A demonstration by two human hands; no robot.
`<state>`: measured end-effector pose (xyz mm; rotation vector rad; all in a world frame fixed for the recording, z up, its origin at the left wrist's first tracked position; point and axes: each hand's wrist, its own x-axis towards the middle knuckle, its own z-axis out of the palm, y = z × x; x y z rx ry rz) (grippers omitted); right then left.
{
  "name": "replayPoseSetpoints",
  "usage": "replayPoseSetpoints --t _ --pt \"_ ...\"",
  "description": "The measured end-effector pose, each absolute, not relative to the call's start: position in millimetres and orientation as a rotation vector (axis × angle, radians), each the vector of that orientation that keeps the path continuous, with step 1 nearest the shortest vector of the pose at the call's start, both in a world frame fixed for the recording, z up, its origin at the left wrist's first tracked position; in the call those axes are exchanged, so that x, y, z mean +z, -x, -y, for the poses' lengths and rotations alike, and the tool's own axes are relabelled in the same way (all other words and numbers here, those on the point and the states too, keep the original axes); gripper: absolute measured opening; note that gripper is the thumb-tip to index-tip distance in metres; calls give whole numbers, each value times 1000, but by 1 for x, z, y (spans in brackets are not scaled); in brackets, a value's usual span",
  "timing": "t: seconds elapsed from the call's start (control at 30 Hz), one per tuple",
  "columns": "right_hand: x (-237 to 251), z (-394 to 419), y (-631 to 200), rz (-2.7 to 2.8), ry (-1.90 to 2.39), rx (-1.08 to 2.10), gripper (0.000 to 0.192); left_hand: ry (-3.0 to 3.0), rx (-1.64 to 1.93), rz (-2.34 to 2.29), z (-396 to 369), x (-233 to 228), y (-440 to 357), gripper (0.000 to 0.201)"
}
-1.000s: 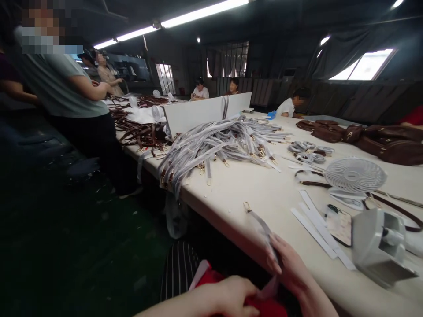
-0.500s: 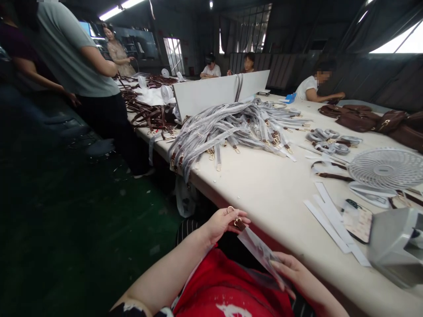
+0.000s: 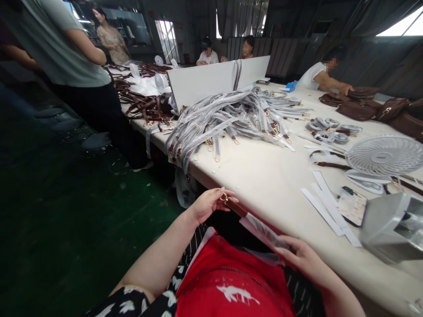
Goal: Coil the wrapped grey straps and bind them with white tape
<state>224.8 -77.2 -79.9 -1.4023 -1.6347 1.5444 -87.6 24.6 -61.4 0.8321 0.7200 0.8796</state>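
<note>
Left hand [image 3: 208, 204] pinches gold clasp end of brown strap [image 3: 236, 208]; right hand [image 3: 302, 259] grips clear sleeve [image 3: 264, 231] over strap, below table [image 3: 264, 176] edge, above lap.

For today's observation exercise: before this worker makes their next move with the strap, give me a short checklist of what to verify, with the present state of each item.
1. Left hand grips the clasp end of the brown strap: ok, fingers pinch the gold clasp.
2. Right hand holds the clear sleeve around the strap: ok.
3. Strap held clear of the table edge: ok, it hangs above the lap.
4. Sleeve fully covers the strap: not ok, the brown end near the clasp is bare.
5. Clasp closed: cannot tell, too small.
6. Room on the table ahead: ok, a bare patch lies between the wrapped strap pile and the fan.
</note>
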Motion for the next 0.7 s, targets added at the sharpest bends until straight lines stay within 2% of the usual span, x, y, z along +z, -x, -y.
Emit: replayPoseSetpoints --t 0.07,0.17,0.27,0.47,0.6,0.7 --pt "-74 71 -223 1739 1503 1161 33 -867 885 -578 -26 -46 96 36" --pt "-63 61 -219 1723 1587 606 28 -842 788 -329 -24 -24 104 48" --pt "-51 53 -214 1637 1535 311 27 -745 663 -256 -15 -23 101 57" --pt "-46 43 -207 1758 1392 168 30 -838 575 -383 14 -67 67 50" --pt "-54 41 -203 1848 1400 154 32 -837 488 -403 28 -93 59 37" --pt "-61 39 -200 1869 1403 188 29 -806 340 -410 37 -109 68 35"
